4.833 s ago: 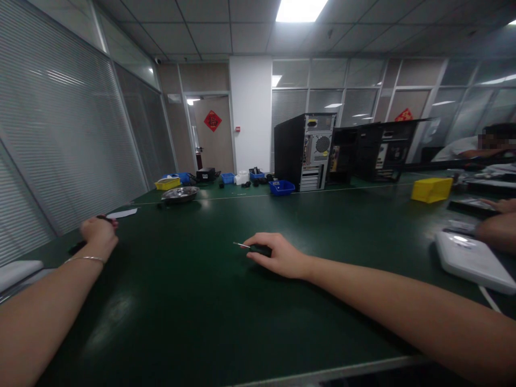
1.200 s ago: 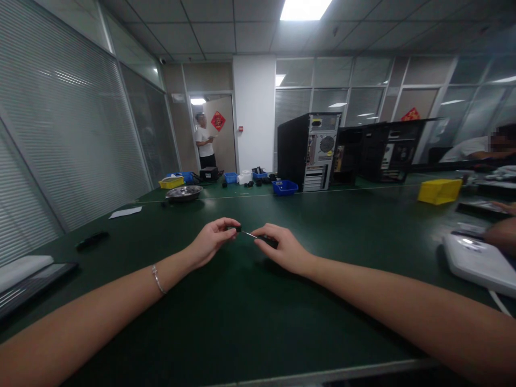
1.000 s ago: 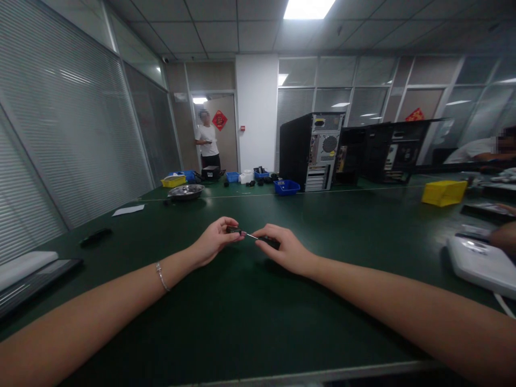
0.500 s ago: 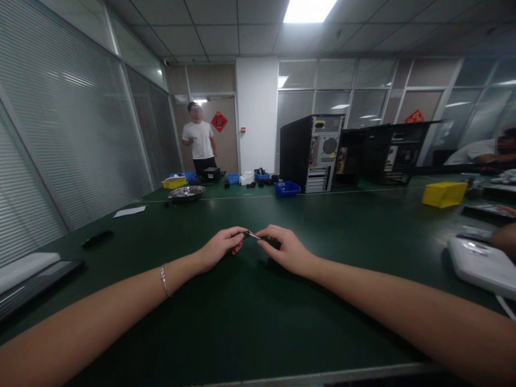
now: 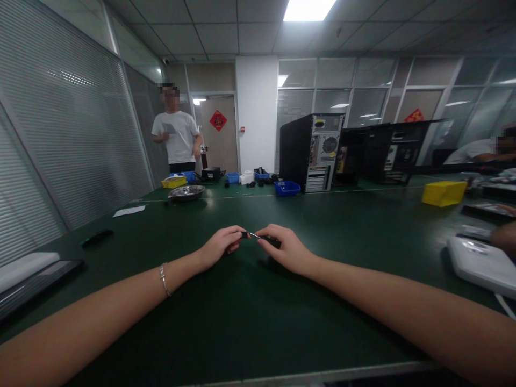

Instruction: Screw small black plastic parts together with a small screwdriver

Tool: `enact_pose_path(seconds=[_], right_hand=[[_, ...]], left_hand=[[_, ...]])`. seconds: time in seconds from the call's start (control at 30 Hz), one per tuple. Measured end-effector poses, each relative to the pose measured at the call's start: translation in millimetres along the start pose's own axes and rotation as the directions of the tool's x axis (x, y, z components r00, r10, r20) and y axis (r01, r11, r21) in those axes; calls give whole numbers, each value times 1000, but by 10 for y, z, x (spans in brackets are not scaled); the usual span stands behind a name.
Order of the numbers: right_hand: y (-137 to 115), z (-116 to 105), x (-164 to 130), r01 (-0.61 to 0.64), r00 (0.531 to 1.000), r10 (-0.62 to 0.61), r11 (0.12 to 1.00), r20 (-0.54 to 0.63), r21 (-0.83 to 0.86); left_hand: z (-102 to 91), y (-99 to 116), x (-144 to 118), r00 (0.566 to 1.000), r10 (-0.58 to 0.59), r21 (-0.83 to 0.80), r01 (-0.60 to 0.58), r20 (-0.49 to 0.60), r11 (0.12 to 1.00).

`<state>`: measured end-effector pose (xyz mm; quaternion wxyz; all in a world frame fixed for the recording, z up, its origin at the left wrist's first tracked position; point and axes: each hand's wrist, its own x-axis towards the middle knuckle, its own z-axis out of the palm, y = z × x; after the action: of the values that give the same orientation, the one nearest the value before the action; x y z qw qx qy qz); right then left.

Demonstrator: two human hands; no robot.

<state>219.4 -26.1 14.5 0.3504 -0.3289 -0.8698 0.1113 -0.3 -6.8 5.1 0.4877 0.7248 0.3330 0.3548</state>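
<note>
My right hand [image 5: 284, 249] rests on the green table [image 5: 250, 306] and grips a small screwdriver [image 5: 261, 237] with a black handle; its thin metal shaft points left. My left hand [image 5: 221, 246], with a thin bracelet on the wrist, pinches a small black part [image 5: 244, 235] at the screwdriver's tip. Both hands meet at the middle of the table, fingertips almost touching.
A dark flat device [image 5: 40, 277] and a small black object [image 5: 97, 237] lie at the left. A white device [image 5: 481, 266] lies at the right beside another person's arm [image 5: 506, 234]. Farther back stand computer towers [image 5: 312, 152], blue and yellow bins [image 5: 443, 193], a metal bowl [image 5: 185, 193]. A person in white [image 5: 175, 137] stands at the far left.
My left hand came in from the far left with the small part and met the screwdriver tip. The person in white walked from the doorway closer along the left wall.
</note>
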Motion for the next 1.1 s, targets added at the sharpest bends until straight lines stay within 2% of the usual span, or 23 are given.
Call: enact_pose_path(seconds=[0.23, 0.43, 0.63, 0.93, 1.1], right_hand=[[17, 20, 3, 37, 999, -37, 999, 20, -2], [33, 38, 0, 56, 998, -56, 998, 28, 2], [7, 10, 1, 76, 996, -77, 997, 43, 26], [-44, -19, 2, 94, 991, -101, 992, 83, 82], [-23, -6, 12, 52, 997, -56, 996, 58, 73]], left_hand=[[2, 20, -5, 999, -8, 74, 11, -34, 997], [44, 79, -39, 1000, 4, 178, -1, -16, 984], [62, 74, -49, 1000, 25, 182, -25, 1, 983], [41, 66, -45, 993, -14, 6, 13, 115, 1000], [57, 33, -19, 999, -6, -125, 12, 48, 992]])
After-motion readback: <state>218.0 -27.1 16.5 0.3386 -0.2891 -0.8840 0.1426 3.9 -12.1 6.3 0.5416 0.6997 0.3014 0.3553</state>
